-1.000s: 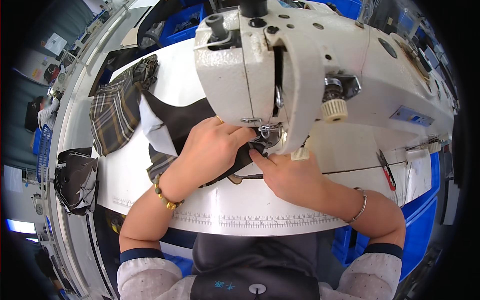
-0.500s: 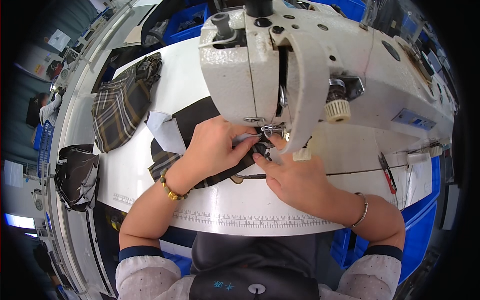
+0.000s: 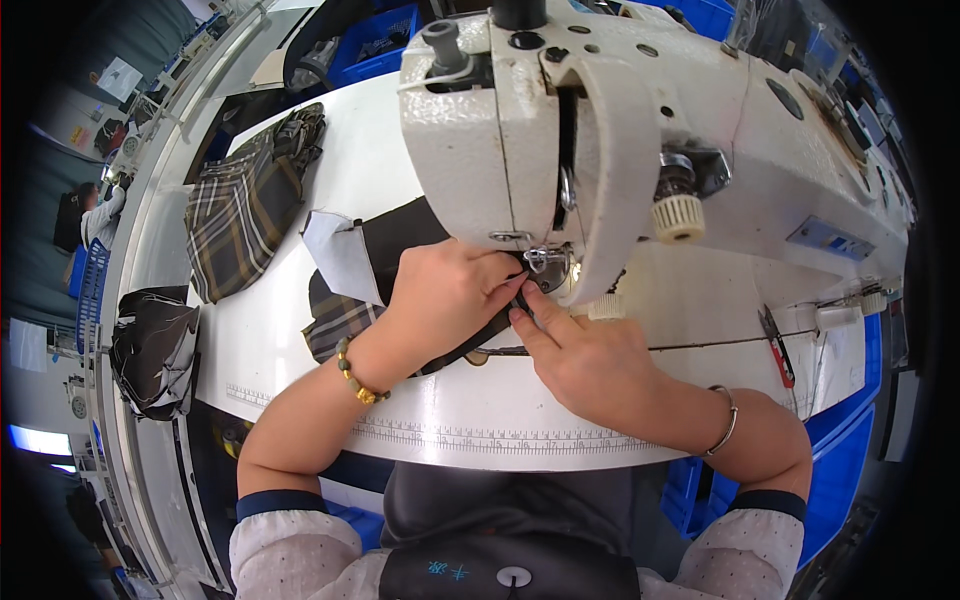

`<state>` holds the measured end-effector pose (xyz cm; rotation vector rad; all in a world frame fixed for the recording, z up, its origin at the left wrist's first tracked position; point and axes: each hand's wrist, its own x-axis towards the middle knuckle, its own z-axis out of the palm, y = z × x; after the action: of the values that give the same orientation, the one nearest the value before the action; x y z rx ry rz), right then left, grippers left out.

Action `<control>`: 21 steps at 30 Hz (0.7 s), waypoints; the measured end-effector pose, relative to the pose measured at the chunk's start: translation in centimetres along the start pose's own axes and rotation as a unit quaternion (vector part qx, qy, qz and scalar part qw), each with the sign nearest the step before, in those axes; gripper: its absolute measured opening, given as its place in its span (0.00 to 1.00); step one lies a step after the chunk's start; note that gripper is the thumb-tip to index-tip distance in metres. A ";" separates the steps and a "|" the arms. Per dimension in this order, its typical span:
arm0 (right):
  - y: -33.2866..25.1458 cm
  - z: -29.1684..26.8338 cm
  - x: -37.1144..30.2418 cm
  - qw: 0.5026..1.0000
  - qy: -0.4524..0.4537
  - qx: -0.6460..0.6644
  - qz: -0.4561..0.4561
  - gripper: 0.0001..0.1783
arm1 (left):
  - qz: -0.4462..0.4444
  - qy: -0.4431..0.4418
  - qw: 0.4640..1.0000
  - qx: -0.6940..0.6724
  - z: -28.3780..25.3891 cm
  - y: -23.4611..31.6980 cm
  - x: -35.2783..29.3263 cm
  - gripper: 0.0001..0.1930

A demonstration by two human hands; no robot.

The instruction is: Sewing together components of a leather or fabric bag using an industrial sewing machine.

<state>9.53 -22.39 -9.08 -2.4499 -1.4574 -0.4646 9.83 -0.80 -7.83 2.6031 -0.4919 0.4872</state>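
A white sewing machine (image 3: pixel 470 150) stands over a white table. Just in front of its presser foot (image 3: pixel 543 258), both hands pinch the edge of a dark fabric piece (image 3: pixel 395 238). My left hand (image 3: pixel 445 295), with a beaded bracelet at the wrist, is closed on the cloth and lies over much of it. From the right, my right hand (image 3: pixel 590 355) has its thumb and forefinger together on the same edge, close to the left fingertips. A plaid part (image 3: pixel 340 322) and a pale grey-white flap (image 3: pixel 340 255) stick out left of my left hand. The needle point is hard to make out.
Plaid fabric pieces (image 3: pixel 245 215) lie at the left of the table, with a dark fabric bundle (image 3: pixel 155 355) beyond its left edge. Red-handled thread snips (image 3: pixel 776 350) rest at the right. Blue bins (image 3: pixel 840 480) stand below; a person (image 3: pixel 100 215) sits far left.
The fabric and my left hand have shifted slightly right. My right forefinger has come back from beside the presser foot and now meets the thumb at the cloth edge.
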 end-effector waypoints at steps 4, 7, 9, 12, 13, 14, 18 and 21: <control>0.2 0.3 0.0 0.999 0.030 0.003 -0.034 0.22 | 0.127 0.001 0.985 0.118 -0.7 1.1 -0.4 0.09; 0.4 0.9 -0.1 0.997 0.057 0.035 -0.047 0.21 | 0.126 -0.053 0.982 0.127 -1.8 2.2 -0.6 0.13; 0.2 0.4 -0.2 0.997 0.047 0.037 -0.056 0.21 | 0.085 -0.101 0.984 0.118 -2.5 3.0 -0.9 0.16; -0.1 0.2 -0.4 0.996 0.032 0.045 -0.064 0.20 | 0.075 -0.106 0.987 0.098 -2.7 3.3 -0.9 0.17; -0.1 0.3 -0.4 0.997 0.027 0.049 -0.061 0.20 | 0.074 -0.102 0.988 0.088 -2.7 3.3 -0.9 0.17; -0.1 0.2 -0.3 0.997 0.027 0.050 -0.061 0.20 | 0.073 -0.102 0.988 0.088 -2.7 3.3 -0.9 0.17; -0.1 -0.2 -0.1 0.997 0.021 0.047 -0.065 0.21 | 0.077 -0.092 0.989 0.082 -2.4 3.2 -1.0 0.14; -0.1 -0.1 0.0 0.997 0.019 0.044 -0.065 0.21 | 0.081 -0.098 0.988 0.091 -2.5 3.5 -1.0 0.13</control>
<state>9.37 -22.41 -8.96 -2.2764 -1.5938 -0.4596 6.92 -2.26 -4.90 2.8156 -0.7612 0.3414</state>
